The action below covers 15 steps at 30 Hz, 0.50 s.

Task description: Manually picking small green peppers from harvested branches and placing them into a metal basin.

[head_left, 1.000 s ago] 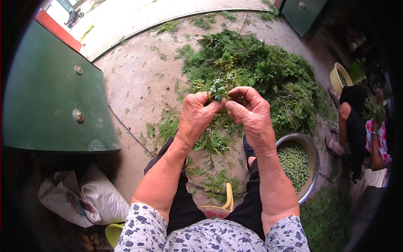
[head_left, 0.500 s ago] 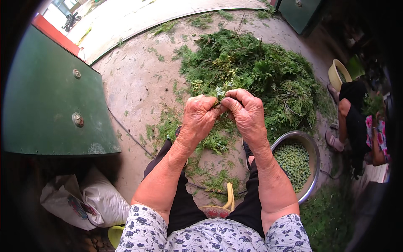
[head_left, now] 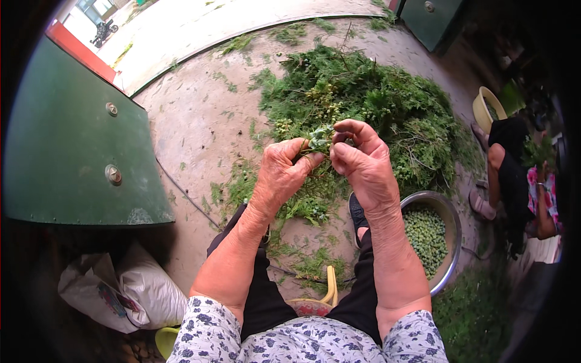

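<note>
Above the leafy litter my left hand [head_left: 283, 172] pinches a green conifer sprig [head_left: 321, 138] between thumb and forefinger. Pale green cones cluster at the sprig's tip. Just right of the sprig, my right hand [head_left: 368, 158] has its fingers curled toward the thumb; what it may hold is hidden. A big heap of cut conifer branches [head_left: 387, 103] lies on the floor beyond both hands. By my right forearm stands a metal basin [head_left: 455, 233] with many small green cones [head_left: 425, 236] inside.
A green metal door panel [head_left: 78, 145] stands at the left, above white sacks [head_left: 148, 281]. At the right a seated person [head_left: 508, 157] holds greenery, near a yellow basin [head_left: 481, 112]. A cable [head_left: 187, 193] crosses the floor. A yellow curved handle [head_left: 331, 284] rises between my legs.
My right hand has drawn back to the right, away from the sprig, and its forefinger has lifted. The left hand has shifted slightly left and still grips the sprig.
</note>
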Motion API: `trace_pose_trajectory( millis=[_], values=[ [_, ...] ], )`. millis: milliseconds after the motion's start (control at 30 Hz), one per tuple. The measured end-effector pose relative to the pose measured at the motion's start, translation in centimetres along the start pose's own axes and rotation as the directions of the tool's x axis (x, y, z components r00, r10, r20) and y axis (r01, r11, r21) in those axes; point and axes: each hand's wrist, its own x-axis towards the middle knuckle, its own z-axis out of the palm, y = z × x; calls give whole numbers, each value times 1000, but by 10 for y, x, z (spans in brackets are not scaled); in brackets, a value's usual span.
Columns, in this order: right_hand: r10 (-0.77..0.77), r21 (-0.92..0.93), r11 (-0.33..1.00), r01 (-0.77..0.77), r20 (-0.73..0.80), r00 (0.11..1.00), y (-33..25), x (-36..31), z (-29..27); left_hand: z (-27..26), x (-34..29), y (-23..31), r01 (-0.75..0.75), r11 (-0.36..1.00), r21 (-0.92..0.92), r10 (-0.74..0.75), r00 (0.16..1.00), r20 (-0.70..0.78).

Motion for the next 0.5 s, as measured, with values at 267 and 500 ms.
trace_pose_trajectory(
  millis=[267,500],
  values=[
    [-290,-786,537,305,167,942,7,4,6,-1,4,-10,-330,837,437,341,938,55],
    [-243,-716,640,278,155,958,4,4,4,0,2,-2,-273,861,430,265,961,80]
  ],
)
